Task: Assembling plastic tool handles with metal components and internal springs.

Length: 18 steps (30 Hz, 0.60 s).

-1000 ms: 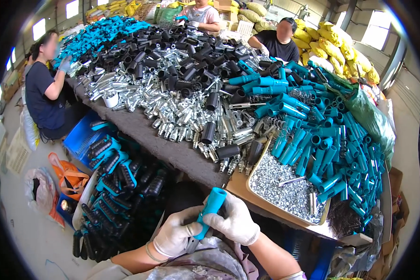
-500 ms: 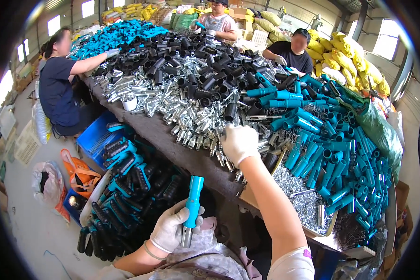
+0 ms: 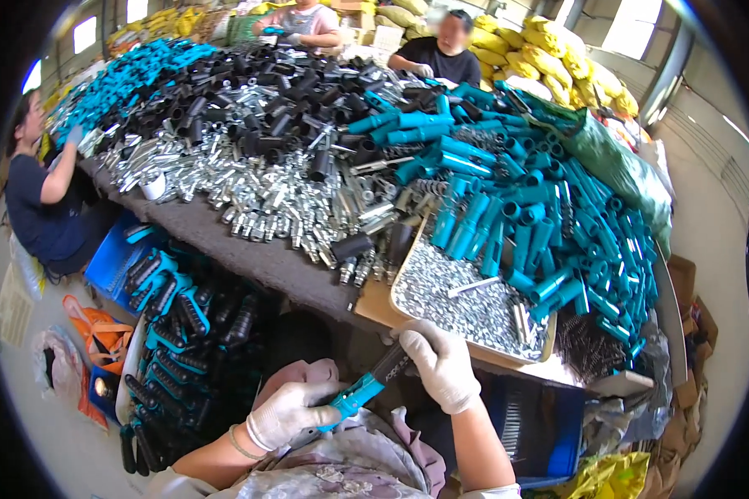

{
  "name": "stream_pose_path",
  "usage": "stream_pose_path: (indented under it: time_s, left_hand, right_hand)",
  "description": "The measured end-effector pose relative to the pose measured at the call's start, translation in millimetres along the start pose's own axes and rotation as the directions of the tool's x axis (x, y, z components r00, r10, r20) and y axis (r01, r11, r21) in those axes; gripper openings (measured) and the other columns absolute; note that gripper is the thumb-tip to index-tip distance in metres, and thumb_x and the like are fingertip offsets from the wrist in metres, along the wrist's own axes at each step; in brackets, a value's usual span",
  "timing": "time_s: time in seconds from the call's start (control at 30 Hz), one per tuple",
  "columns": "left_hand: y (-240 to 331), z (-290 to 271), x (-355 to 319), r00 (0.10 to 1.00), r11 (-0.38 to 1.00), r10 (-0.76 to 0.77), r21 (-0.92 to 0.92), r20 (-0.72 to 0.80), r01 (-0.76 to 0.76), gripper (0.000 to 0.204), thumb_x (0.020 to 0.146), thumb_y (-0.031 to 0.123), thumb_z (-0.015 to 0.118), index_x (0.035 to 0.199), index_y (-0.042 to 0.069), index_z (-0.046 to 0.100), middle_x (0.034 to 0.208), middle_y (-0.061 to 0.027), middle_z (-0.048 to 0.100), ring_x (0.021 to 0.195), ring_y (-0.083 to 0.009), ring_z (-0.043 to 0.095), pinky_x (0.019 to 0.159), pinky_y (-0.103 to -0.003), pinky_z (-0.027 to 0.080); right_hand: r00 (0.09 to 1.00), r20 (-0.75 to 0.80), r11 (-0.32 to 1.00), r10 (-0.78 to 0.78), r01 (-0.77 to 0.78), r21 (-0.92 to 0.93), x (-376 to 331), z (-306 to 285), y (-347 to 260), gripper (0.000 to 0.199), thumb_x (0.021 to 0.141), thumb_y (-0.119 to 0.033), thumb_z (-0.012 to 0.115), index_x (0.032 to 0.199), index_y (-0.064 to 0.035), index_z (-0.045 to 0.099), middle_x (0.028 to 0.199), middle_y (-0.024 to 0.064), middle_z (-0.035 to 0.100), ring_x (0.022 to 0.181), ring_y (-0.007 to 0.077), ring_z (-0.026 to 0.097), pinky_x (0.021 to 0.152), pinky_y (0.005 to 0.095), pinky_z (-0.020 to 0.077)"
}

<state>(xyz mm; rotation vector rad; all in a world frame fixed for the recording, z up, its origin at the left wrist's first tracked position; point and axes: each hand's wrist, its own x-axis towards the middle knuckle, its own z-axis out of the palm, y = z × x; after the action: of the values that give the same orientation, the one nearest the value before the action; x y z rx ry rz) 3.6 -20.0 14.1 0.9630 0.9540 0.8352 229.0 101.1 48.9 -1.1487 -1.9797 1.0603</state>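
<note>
While the long table (image 3: pixel 225 249) carries heaps of teal sleeves (image 3: pixel 541 216), black tubes (image 3: pixel 258 100) and silver fittings (image 3: pixel 250 187), a shallow tray (image 3: pixel 376 306) of small metal bits sits at its near edge. Just below that tray, the right hand (image 3: pixel 441 366) clasps the black end of a teal-and-black handle (image 3: pixel 366 387), and the left hand (image 3: pixel 287 412) grasps its teal end.

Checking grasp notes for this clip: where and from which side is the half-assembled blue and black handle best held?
Grip the blue sleeve around its middle, coming from the lower left as the left hand does. The handle lies slanted, its black end up by the right hand, so a low hold leaves that end free.
</note>
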Motion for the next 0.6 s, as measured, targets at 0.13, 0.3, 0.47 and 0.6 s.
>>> stream_pose_path:
  time_s: [0.13,0.3,0.47,0.6]
  left_hand:
    - [-18,14,12,0.999,0.965,-0.034,-0.261,0.025,0.039,0.045,0.096,0.023,0.061,0.129,-0.007,0.055,0.097,-0.0038,0.063,0.083,-0.0120,0.059,0.077,-0.024,0.048]
    - [-23,28,30,0.994,1.000,-0.011,0.002,0.105,0.010,0.051,0.097,0.035,0.060,0.132,-0.002,0.054,0.096,-0.0089,0.064,0.085,-0.0118,0.060,0.074,-0.026,0.048]
    - [-13,49,41,0.956,0.781,0.262,0.553,0.132,-0.290,0.050,0.083,0.021,0.074,0.127,0.001,0.060,0.101,-0.0167,0.068,0.094,-0.0294,0.066,0.084,-0.036,0.050]
    - [-3,56,42,0.929,0.634,0.306,0.683,0.210,-0.363,0.049,0.079,0.020,0.077,0.122,0.001,0.063,0.087,-0.0162,0.068,0.079,-0.0286,0.068,0.074,-0.037,0.052]
  right_hand:
    - [0.998,0.051,0.990,-0.038,0.031,0.137,-35,17,0,0.033,0.099,-0.020,0.053,0.122,0.0008,0.064,0.111,0.0125,0.070,0.103,0.0227,0.065,0.096,0.0329,0.0475]
    - [0.971,-0.201,0.988,-0.128,0.143,0.059,-71,20,14,0.037,0.092,-0.012,0.050,0.125,0.0002,0.061,0.111,0.0203,0.067,0.101,0.0322,0.066,0.093,0.0360,0.0502]
    - [0.963,-0.055,0.965,-0.263,0.264,0.011,-84,-9,16,0.030,0.087,-0.016,0.066,0.115,-0.0056,0.066,0.116,0.0170,0.063,0.108,0.0346,0.061,0.094,0.0399,0.0493]
    - [0.865,-0.415,0.926,-0.282,0.133,-0.353,-91,-71,33,0.014,0.079,-0.004,0.069,0.093,-0.0069,0.072,0.097,0.0105,0.069,0.093,0.0297,0.066,0.083,0.0385,0.0527]
